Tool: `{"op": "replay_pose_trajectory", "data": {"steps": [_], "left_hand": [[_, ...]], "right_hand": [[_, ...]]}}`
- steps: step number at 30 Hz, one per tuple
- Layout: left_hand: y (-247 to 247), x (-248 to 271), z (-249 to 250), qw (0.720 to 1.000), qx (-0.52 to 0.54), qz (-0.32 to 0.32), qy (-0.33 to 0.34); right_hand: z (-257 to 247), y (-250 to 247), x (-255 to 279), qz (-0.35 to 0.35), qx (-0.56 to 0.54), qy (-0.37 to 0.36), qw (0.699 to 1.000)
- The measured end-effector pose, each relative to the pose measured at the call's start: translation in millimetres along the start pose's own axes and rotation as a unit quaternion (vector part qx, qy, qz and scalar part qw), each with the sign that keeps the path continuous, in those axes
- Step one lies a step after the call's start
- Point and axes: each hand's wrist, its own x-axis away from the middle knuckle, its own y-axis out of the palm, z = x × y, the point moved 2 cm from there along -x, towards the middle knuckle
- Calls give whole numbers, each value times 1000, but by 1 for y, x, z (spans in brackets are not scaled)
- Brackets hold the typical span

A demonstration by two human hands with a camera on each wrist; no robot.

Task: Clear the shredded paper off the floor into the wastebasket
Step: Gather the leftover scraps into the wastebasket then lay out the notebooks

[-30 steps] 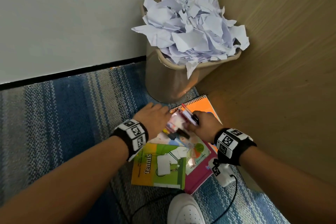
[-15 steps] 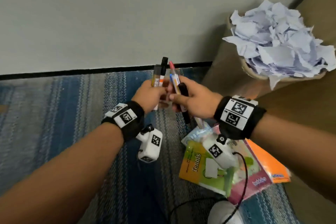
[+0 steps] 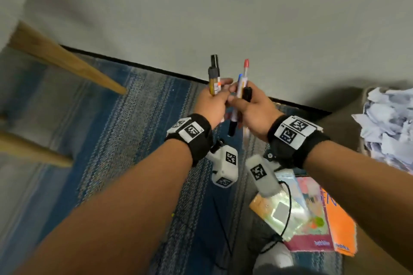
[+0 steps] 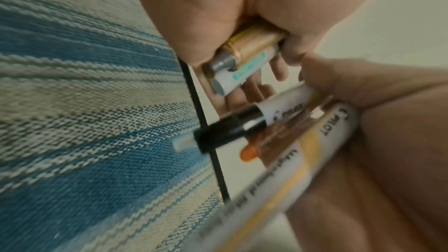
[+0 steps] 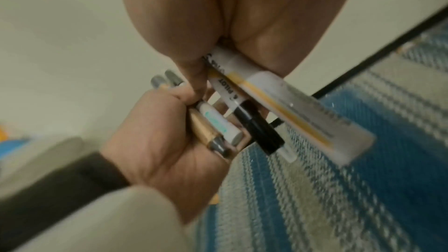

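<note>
Both hands were up at centre frame, and it was pens, not paper, in play. The left hand had its fingers curled round two stubby markers, a gold-barrelled one and a white one with a teal label, caps pointing up toward the wall. The right hand was wrapped round a bunch of pens, red cap on top and a black-ended one poking out below, knuckles just about touching the left. Over at the right edge sat the wastebasket, heaped with shredded paper piled above its rim. On the striped rug no loose shreds showed, so the paper looked already gathered. At lower right a stack of books lay on the floor; two wooden legs crossed the upper left. By my read, this was tidying stray items. The next move called for passing the markers into one fist and finding them a home off the floor.
</note>
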Motion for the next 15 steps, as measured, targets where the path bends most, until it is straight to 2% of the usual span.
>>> {"op": "replay_pose_trajectory", "data": {"steps": [3, 5, 8, 11, 15], "left_hand": [[-21, 29, 12, 1000, 28, 1, -6], [-34, 51, 18, 1000, -12, -6, -12], [-51, 79, 19, 993, -107, -24, -34], [-61, 104, 32, 991, -119, -40, -55], [-75, 125, 63, 987, -137, -58, -53]], "right_hand": [[-17, 31, 8, -2, -162, 67, 985], [-28, 47, 17, 15, -220, 112, 969], [-37, 66, 34, 21, -203, 170, 964], [-53, 81, 59, -19, -193, 197, 961], [-77, 89, 82, -54, -115, 185, 974]]}}
